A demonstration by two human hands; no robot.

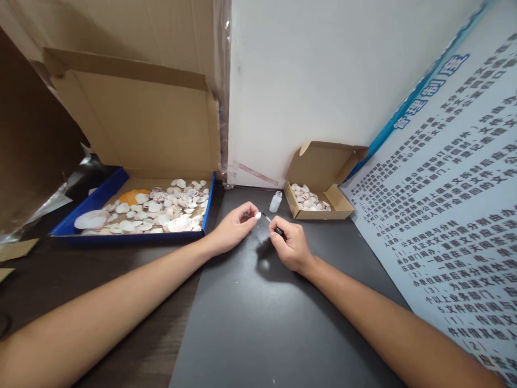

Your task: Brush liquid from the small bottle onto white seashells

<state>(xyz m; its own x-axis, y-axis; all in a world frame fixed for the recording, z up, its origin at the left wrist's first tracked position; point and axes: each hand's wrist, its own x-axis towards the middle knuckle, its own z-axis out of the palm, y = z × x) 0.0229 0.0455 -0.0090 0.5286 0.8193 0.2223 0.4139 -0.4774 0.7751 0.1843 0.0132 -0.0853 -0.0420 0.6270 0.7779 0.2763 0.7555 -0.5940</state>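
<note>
The left hand [233, 228] pinched a small white shell [258, 215] between its fingertips above the dark mat [258, 312], while the right hand [290, 245] gripped a thin brush [271, 223] whose tip pointed at the shell, just beside it. A small clear bottle [276, 201] stood just behind them, next to a small cardboard box [319, 186] of shells, and well off to the left lay a blue-edged tray [100, 196] full of shells
</note>
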